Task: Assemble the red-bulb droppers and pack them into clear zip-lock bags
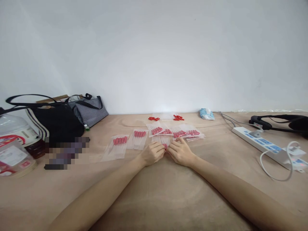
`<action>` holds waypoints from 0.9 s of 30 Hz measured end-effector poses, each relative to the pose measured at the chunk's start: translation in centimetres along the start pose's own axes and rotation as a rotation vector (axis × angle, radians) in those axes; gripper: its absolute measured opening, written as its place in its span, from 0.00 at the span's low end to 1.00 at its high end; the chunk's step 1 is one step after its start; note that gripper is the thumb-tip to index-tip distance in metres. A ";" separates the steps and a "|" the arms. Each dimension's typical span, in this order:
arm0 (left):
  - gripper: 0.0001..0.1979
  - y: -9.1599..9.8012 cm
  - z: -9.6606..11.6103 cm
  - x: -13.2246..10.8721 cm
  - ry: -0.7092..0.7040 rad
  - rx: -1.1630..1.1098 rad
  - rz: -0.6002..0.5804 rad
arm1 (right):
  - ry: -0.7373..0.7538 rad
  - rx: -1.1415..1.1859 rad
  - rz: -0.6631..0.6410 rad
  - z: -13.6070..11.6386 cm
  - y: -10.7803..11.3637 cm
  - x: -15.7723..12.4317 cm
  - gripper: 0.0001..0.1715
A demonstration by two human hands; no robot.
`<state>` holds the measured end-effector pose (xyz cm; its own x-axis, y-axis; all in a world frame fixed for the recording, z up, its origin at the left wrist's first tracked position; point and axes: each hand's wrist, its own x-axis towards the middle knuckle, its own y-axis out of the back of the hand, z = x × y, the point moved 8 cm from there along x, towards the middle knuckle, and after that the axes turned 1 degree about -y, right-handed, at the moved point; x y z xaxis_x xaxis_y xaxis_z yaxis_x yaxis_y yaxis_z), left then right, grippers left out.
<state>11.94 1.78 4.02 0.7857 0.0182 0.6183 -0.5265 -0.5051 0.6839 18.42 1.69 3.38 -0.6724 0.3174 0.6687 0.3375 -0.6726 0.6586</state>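
Note:
My left hand [152, 153] and my right hand [180, 152] meet at the middle of the table, fingers bent and pressed together. Both pinch the near end of a small clear plastic bag [159, 139], where a bit of red [165, 146] shows between the fingertips. The fingers hide most of it. To the left lie two clear bags [120, 147] [138, 140] of thin clear droppers with red bulbs. Just beyond my hands, more such bags [157, 129] [190, 133] overlap. Farther back are two loose groups of red-bulbed droppers [154, 118] [178, 117].
At left stand a large plastic jug [14, 128], a clear tub [15, 158], a black bag [57, 122] and a striped bag [91, 110]. A blue tissue pack [207, 114] sits near the wall. Right are a white power strip [262, 144] with cables and a black headset [281, 123].

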 end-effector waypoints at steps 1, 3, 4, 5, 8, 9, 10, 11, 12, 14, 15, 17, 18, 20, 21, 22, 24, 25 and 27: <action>0.09 0.2 0.0 0.0 -0.010 0.017 0.000 | -0.004 -0.013 -0.008 0.0 0.0 0.0 0.12; 0.08 0.7 0.0 -0.2 -0.026 0.045 0.001 | -0.021 -0.028 -0.021 0.2 0.1 -0.1 0.12; 0.08 1.0 -0.1 -0.4 -0.030 0.056 0.000 | -0.034 -0.029 -0.024 0.4 0.1 -0.1 0.11; 0.08 1.3 -0.2 -0.7 -0.034 0.063 -0.003 | -0.047 -0.027 -0.024 0.5 0.2 -0.2 0.11; 0.08 2.2 -0.5 -1.6 -0.034 0.080 -0.011 | -0.072 -0.015 -0.009 0.7 0.4 -0.2 0.11; 0.08 2.4 -0.6 -1.9 -0.031 0.086 -0.014 | -0.077 -0.012 -0.003 0.7 0.4 -0.3 0.12; 0.08 2.6 -0.7 -2.1 -0.023 0.095 -0.015 | -0.080 -0.008 0.003 0.7 0.4 -0.3 0.12; 0.09 2.7 -0.8 -2.3 -0.005 0.106 -0.017 | -0.083 -0.003 0.006 0.7 0.4 -0.3 0.13; 0.10 2.8 -0.9 -2.5 0.018 0.116 -0.023 | -0.089 0.003 0.006 0.7 0.4 -0.3 0.13; 0.12 2.7 -1.3 -2.7 0.061 0.105 -0.054 | -0.103 0.023 0.004 0.8 0.3 -0.3 0.14; 0.13 2.6 -1.4 -2.8 0.082 0.068 -0.077 | -0.109 0.037 0.004 0.9 0.3 -0.4 0.14; 0.11 2.5 -2.2 -3.0 0.179 -0.061 -0.102 | -0.126 0.064 0.014 1.2 0.3 -0.5 0.14; 0.09 2.4 -3.1 -3.2 0.286 -0.145 -0.100 | -0.137 0.075 0.023 1.4 0.4 -0.6 0.14; 0.13 2.0 -5.2 -4.0 0.608 -0.337 -0.088 | -0.160 0.097 0.041 1.6 0.5 -0.8 0.15; 0.16 1.5 -6.1 -4.8 0.797 -0.441 -0.085 | -0.166 0.110 0.049 1.6 0.6 -0.8 0.15; 0.19 0.7 -6.7 -5.6 0.983 -0.553 -0.085 | -0.166 0.126 0.057 1.5 0.7 -0.7 0.15; 0.21 -1.0 -6.7 -7.1 1.298 -0.811 -0.072 | -0.141 0.166 0.064 1.0 0.9 -0.6 0.15; 0.23 -1.7 -6.3 -7.6 1.417 -0.944 -0.052 | -0.116 0.190 0.061 0.6 1.0 -0.5 0.15; 0.28 -2.6 -5.4 -8.3 1.567 -1.173 -0.017 | -0.066 0.249 0.037 0.0 1.1 -0.3 0.14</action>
<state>5.00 7.56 -0.81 0.2054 0.9735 -0.1005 -0.9622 0.2196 0.1608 19.00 0.87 3.90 -0.6151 0.3440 0.7094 0.5182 -0.5017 0.6926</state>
